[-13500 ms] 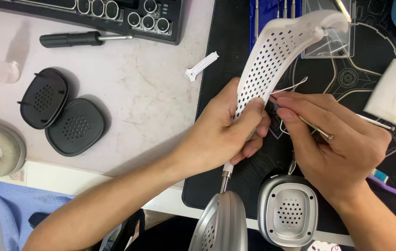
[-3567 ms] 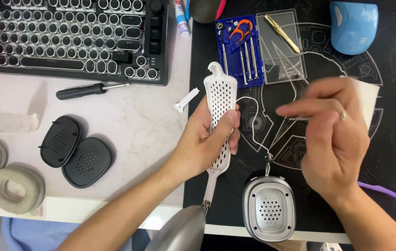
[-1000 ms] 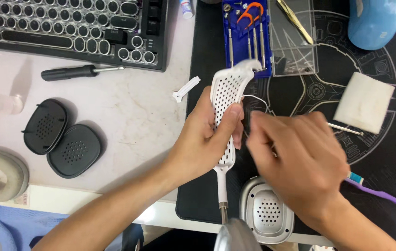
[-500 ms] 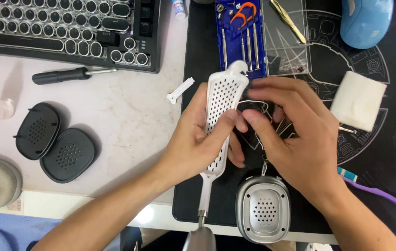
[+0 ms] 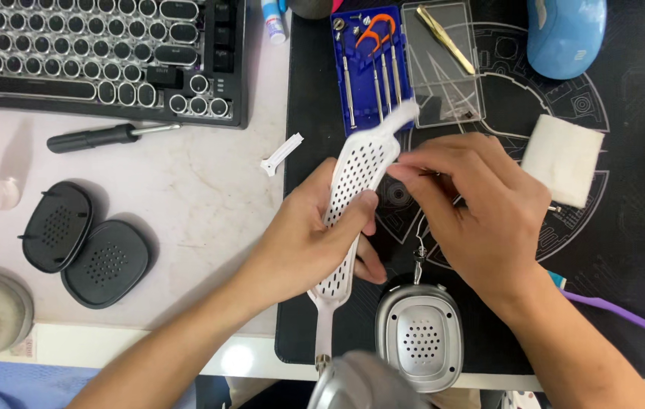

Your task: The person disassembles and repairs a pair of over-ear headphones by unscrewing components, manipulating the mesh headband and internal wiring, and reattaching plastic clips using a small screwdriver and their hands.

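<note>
The black work mat (image 5: 625, 318) serves as the landmark: its left edge runs down just right of the keyboard (image 5: 103, 57), and its near edge lies close to the table's front edge. Over the mat's left edge, the left hand (image 5: 311, 238) has its fingers curled around the white perforated headband (image 5: 352, 197), thumb pressed on its face, holding it tilted so its top end reaches up over the blue screwdriver case (image 5: 371, 64) at the mat's far left. The right hand (image 5: 481, 216) hovers above the mat's middle, fingertips bunched together against the headband's right side; whether they pinch something small cannot be told. The headband's lower stem points off the mat's near edge, just left of the silver ear cup (image 5: 418, 337), which sits on the mat close to that edge. A white folded cloth (image 5: 562, 159) rests right of the hands, and a blue mouse (image 5: 565, 34) lies at the mat's far edge. Left of the mat, on the pale tabletop, lie a black screwdriver (image 5: 103, 138), a small white plastic piece (image 5: 281, 154) and two black ear-cup covers (image 5: 84, 246), with bare surface between them and the mat's edge.
</note>
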